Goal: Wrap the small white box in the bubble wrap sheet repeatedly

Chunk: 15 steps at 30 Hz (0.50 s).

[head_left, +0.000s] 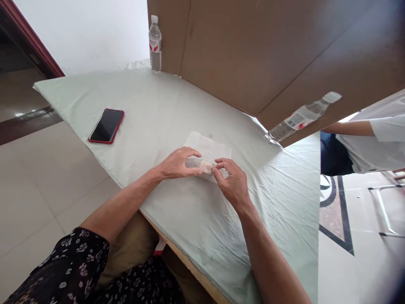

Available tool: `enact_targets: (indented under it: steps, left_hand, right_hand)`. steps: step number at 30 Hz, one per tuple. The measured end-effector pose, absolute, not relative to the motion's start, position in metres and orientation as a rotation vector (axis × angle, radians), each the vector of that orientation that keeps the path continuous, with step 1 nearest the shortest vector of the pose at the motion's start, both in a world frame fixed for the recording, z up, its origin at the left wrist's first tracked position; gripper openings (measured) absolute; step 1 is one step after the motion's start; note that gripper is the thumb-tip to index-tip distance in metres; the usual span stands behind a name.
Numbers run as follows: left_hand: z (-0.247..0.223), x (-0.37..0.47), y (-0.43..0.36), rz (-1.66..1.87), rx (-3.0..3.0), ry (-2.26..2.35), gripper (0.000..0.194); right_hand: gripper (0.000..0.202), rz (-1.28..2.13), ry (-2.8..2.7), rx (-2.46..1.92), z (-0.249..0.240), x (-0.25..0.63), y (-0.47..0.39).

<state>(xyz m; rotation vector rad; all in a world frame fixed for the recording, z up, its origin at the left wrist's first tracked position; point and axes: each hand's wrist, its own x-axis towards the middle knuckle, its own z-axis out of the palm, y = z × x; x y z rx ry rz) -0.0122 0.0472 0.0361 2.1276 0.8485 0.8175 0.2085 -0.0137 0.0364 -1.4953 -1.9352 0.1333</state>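
A small clear case (207, 166) with something pale inside lies over a white paper sheet (207, 145) at the middle of the table. My left hand (180, 164) curves around the left end of the case, thumb and fingers apart on either side of it. At its right end is my right hand (232, 179), thumb and index finger brought close together near the edge. Whatever those right fingertips pinch is too small to make out.
A red-cased phone (106, 126) lies on the green-clothed table (142, 105) at left. One bottle (155, 44) stands by a brown board (234, 50); another bottle (302, 118) leans at right. Beyond the board, a person's arm and white sleeve (387, 128) show.
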Motion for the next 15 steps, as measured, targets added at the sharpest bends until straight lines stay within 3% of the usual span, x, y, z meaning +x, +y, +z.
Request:
enact_targets:
  steps: [5, 15]
  left_hand:
    - [0.028, 0.003, 0.043, 0.885, 2.009, 1.086, 0.012]
    - [0.023, 0.013, 0.043, 0.926, 1.674, 0.998, 0.016]
  right_hand:
    - [0.019, 0.487, -1.708, -1.519, 0.024, 0.207, -0.002]
    - [0.018, 0.586, -1.593, -1.492, 0.017, 0.202, -0.004]
